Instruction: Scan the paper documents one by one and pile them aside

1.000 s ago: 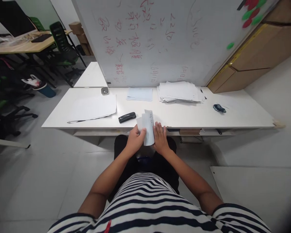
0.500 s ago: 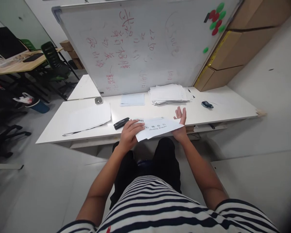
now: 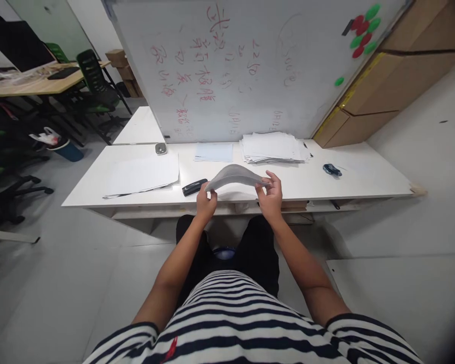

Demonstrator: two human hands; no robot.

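A few sheets of paper (image 3: 237, 175) arch upward between my two hands, just over the front edge of the white desk. My left hand (image 3: 206, 203) pinches their left end, thumb and fingers closed on it. At the right end my right hand (image 3: 270, 194) grips the sheets between thumb and fingers. The printed side is turned from view. A black stapler (image 3: 194, 187) lies on the desk just left of my left hand, apart from it.
On the white desk (image 3: 303, 184) lie a sheet stack (image 3: 144, 173) at left, a bluish printed sheet (image 3: 213, 152), a thick paper pile (image 3: 272, 147) and a dark blue tool (image 3: 331, 170). A whiteboard (image 3: 250, 111) stands behind, with cardboard boxes (image 3: 367, 124) at right.
The sheets, earlier flatter with print showing, are now bowed upward. My right hand has gone from spread fingers to a grip on the right end. The view has shifted slightly.
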